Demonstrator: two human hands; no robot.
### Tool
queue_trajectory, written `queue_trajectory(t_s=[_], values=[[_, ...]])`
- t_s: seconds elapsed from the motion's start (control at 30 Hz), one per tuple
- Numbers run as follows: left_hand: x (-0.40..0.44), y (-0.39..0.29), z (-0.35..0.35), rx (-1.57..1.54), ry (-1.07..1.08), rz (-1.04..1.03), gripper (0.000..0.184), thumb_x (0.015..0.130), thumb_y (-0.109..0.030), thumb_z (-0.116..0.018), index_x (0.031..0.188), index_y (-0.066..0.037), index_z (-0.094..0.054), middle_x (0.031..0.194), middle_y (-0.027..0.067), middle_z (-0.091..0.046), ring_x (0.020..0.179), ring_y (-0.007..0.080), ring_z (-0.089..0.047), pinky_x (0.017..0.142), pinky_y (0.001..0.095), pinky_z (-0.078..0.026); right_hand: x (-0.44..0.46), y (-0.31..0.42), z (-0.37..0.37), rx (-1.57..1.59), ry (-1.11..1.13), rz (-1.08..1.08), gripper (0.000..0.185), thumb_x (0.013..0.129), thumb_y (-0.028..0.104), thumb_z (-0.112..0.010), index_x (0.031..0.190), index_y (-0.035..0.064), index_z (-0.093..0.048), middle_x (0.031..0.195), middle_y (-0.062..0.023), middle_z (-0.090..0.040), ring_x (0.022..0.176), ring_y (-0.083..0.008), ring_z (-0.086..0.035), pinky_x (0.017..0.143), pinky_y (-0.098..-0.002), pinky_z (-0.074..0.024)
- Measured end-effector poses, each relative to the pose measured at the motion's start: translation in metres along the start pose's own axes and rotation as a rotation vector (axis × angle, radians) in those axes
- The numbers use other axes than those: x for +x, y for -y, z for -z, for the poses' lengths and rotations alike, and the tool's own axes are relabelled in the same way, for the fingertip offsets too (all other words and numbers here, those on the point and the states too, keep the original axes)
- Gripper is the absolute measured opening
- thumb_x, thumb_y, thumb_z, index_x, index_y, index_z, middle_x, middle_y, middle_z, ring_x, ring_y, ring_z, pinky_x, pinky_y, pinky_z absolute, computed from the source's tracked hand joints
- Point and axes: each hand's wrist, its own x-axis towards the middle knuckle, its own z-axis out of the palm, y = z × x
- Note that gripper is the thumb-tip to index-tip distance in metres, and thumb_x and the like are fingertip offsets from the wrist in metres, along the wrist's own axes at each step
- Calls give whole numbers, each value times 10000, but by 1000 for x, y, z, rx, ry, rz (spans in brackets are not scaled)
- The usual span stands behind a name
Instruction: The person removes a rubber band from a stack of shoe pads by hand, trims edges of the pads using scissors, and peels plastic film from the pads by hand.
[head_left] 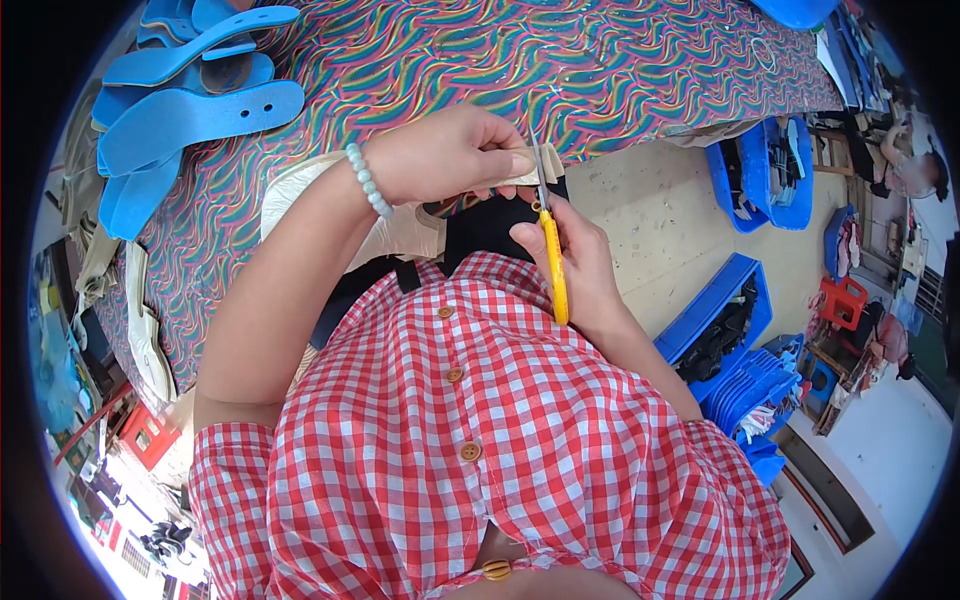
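My left hand (445, 155), with a pale green bead bracelet at its wrist, pinches a strip of cream material (552, 166) between thumb and fingers. My right hand (590, 262) is closed on a pair of yellow-handled scissors (555, 265), held upright with the blades pointing away from me. The blades lie against the cream material just beside my left fingertips; I cannot tell how far apart they are. Below my left wrist, a larger cream piece (415, 235) rests at the table edge, partly covered by my forearm. Whether it joins the pinched strip is hidden.
A swirl-patterned cloth covers the table (400, 70). Blue sole-shaped pieces (200, 120) are piled at the far left, with cream strips (145, 320) nearer. Blue bins (715, 310) with dark items stand on the floor at right, near a red stool (842, 302). Another person (915, 165) is at far right.
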Motion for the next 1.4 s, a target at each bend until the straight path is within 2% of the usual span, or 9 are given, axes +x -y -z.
queue_trajectory(t_s=[0.27, 0.6, 0.7, 0.83, 0.9, 1.03, 1.07, 1.2, 1.4], values=[[20, -9, -6, 220, 120, 115, 292, 950, -280, -594, 945, -2, -685, 781, 32, -678, 661, 94, -589, 598, 264, -489, -20, -7, -3, 289, 18, -285, 526, 929, 404, -687, 1262, 5, -605, 707, -1, -568, 542, -54, -471, 490, -234, -386], [25, -8, -9, 266, 126, 111, 302, 949, -278, -578, 949, 3, -687, 774, 51, -690, 637, 102, -614, 601, 272, -509, -33, -24, 1, 337, -99, -249, 453, 935, 351, -685, 1255, 37, -620, 667, 50, -529, 501, -26, -434, 460, -201, -361], [10, -11, 4, 122, -47, -3, 286, 963, -266, -578, 987, -3, -688, 800, 36, -682, 662, 89, -607, 618, 262, -511, -9, -15, 36, 97, -244, -58, 452, 915, 336, -710, 1245, 39, -623, 686, 7, -568, 554, -63, -515, 508, -227, -426], [12, -3, 32, -159, -525, -185, 298, 987, -270, -592, 1086, -3, -679, 888, 7, -676, 752, 61, -596, 676, 237, -508, 86, 16, 84, -716, -490, 382, 611, 839, 368, -765, 1318, 48, -563, 966, -155, -666, 860, -284, -671, 768, -404, -532], [18, -9, 54, -197, -759, -223, 322, 985, -286, -606, 1113, 2, -674, 900, 3, -676, 760, 53, -591, 700, 228, -510, 139, 34, 101, -770, -390, 404, 628, 824, 342, -764, 1328, 41, -543, 1067, -167, -649, 953, -325, -646, 816, -433, -521], [27, 16, 86, 367, -1171, -263, 495, 972, -283, -637, 1330, 44, -537, 1202, 127, -646, 1085, 164, -626, 951, 283, -490, 197, 55, 97, -1041, -545, 451, 600, 825, 262, -734, 1338, 32, -522, 1150, -169, -618, 1052, -355, -607, 873, -454, -501], [14, 17, 83, 278, -1143, -299, 531, 974, -242, -633, 1387, 51, -474, 1316, 163, -588, 1215, 194, -569, 1014, 311, -455, 195, 59, 87, -975, -547, 565, 585, 839, 249, -717, 1346, 41, -513, 1124, -172, -623, 1058, -368, -598, 896, -472, -491], [-93, 14, 40, 98, -972, -261, 420, 962, -190, -639, 1301, 40, -546, 1199, 133, -655, 1102, 179, -628, 943, 304, -499, 146, 33, 38, -858, -31, 945, 495, 888, 229, -670, 1330, 51, -537, 1323, -155, -582, 1225, -388, -539, 1011, -484, -440], [-204, 79, -51, -572, -803, 120, 360, 1006, -188, -559, 1290, 31, -540, 1198, 142, -655, 1044, 216, -661, 897, 341, -542, 65, 42, 69, -651, -3, 590, 298, 892, 169, -668, 1168, 57, -667, 1120, -132, -690, 1111, -350, -624, 1009, -453, -450]])
